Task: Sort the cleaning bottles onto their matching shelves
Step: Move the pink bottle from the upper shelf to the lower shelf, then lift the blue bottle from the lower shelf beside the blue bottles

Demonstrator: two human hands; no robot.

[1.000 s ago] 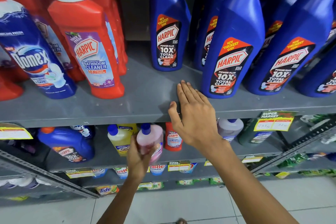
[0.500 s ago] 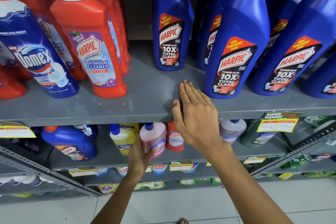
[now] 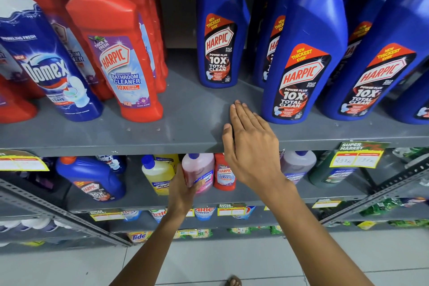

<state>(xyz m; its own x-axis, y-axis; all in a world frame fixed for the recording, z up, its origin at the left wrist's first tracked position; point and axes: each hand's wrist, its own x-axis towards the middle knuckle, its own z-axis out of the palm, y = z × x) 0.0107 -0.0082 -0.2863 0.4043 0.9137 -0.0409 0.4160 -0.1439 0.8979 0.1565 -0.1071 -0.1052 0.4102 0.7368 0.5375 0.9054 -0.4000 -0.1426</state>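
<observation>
On the upper grey shelf [image 3: 185, 121], a bare lane runs from the front edge back toward the rear, at frame centre. The red Harpic bottle [image 3: 118, 60] walls it on the left; the blue Harpic bottle [image 3: 219, 37] stands partway back, and a larger blue Harpic bottle [image 3: 304, 65] closes the right. The right hand [image 3: 250, 146] lies flat across the lane's front edge. Below, the lower shelf [image 3: 148, 195] is crowded across its middle.

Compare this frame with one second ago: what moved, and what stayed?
The left hand carried the pink bottle back between the yellow bottle and the small red Harpic bottle, keeping its grip. The right hand stayed flat on the upper shelf.
</observation>
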